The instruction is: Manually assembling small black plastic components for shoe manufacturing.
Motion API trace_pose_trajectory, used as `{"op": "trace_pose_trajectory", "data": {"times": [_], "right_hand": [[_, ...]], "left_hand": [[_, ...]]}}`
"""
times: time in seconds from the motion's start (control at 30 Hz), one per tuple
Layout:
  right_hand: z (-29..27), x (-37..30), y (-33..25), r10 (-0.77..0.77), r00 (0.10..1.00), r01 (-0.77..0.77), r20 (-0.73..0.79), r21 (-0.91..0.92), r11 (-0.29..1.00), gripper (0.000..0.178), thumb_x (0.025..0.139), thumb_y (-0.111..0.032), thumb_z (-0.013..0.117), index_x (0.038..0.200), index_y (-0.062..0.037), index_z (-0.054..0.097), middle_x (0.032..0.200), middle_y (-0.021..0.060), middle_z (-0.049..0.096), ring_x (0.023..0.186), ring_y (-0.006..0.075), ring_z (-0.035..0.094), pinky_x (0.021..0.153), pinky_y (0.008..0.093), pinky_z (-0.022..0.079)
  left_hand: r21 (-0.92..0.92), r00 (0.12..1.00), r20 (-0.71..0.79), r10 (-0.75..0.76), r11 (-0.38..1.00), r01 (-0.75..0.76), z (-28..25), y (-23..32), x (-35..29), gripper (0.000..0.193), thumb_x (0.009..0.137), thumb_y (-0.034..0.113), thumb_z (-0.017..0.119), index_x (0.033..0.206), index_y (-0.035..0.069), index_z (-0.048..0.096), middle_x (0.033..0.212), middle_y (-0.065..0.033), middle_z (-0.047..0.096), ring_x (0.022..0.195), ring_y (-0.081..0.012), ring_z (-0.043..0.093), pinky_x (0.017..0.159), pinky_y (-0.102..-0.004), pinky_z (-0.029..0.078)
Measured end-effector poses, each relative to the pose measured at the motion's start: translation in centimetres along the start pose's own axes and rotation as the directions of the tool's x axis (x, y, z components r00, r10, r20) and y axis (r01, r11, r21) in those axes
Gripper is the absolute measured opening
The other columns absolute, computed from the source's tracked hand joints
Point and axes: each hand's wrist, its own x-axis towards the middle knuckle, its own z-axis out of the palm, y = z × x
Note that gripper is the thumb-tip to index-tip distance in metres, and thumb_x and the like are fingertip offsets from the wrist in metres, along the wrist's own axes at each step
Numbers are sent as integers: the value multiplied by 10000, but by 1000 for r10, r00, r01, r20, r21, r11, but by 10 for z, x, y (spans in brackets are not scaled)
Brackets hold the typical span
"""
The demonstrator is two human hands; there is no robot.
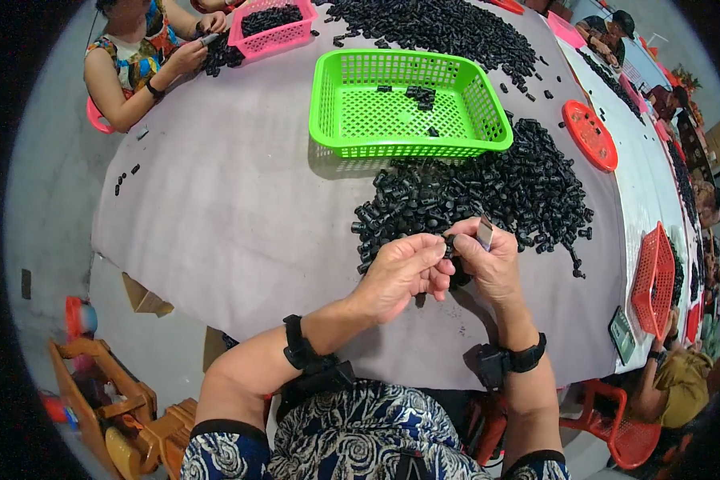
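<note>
Just in front of the heap of small black cylindrical parts (472, 188), my two hands meet over the table. My left hand (404, 276) pinches one small black part (450, 246) between thumb and fingertips. My right hand (494, 268) is closed around a short flat metal blade (485, 233), its thumb pressed close to the same part. Fingers cover most of that part, so its shape is hard to make out. Beyond the heap stands a bright green plastic basket (410, 150) with a few black parts on its bottom.
A second black heap (448, 32) lies at the far side. A red round lid (590, 136) rests to the right, and a red basket (653, 280) stands farther right. At the far left, a person (136, 72) works beside a pink basket (272, 38). Other people sit along the right.
</note>
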Motion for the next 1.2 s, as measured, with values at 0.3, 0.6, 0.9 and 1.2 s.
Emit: {"op": "trace_pose_trajectory", "data": {"times": [0.3, 0.6, 0.9, 1.2], "right_hand": [[5, -1, 1, -11, 999, 12, -44, 31, 999, 124, 850, -144, 590, 814, -29, 621, 660, -43, 549, 524, 6, 415, 452, 168, 307], [11, -2, 2, -184, 983, 181, -11, -105, 978, 98, 853, -59, 571, 784, 11, 584, 709, -8, 561, 655, 52, 486, 583, 209, 412], [7, -1, 4, -173, 984, 178, 51, -135, 975, 99, 806, -23, 589, 891, 11, 626, 744, 8, 543, 631, 70, 469, 557, 210, 384], [5, -3, 4, 9, 998, -21, 60, 199, 980, 84, 823, -79, 591, 875, -20, 621, 690, -16, 582, 549, 28, 466, 473, 172, 343]], "left_hand": [[20, 999, 4, -45, 999, 44, 6, 2, -2, 195, 913, 206, 513, 995, 29, 520, 801, -65, 579, 664, -123, 572, 576, -274, 506], [-47, 995, 10, -98, 994, 99, 10, 2, -4, 175, 929, 183, 468, 1004, 31, 510, 826, -62, 585, 688, -128, 586, 595, -278, 524], [-138, 991, 82, -110, 983, 120, 1, 2, -2, 165, 924, 210, 487, 977, 57, 519, 856, -31, 564, 746, -109, 555, 630, -274, 505], [-203, 980, 114, -162, 962, 183, 5, 5, -2, 164, 929, 213, 473, 963, 56, 511, 790, -12, 517, 684, -107, 512, 588, -287, 475]]}}
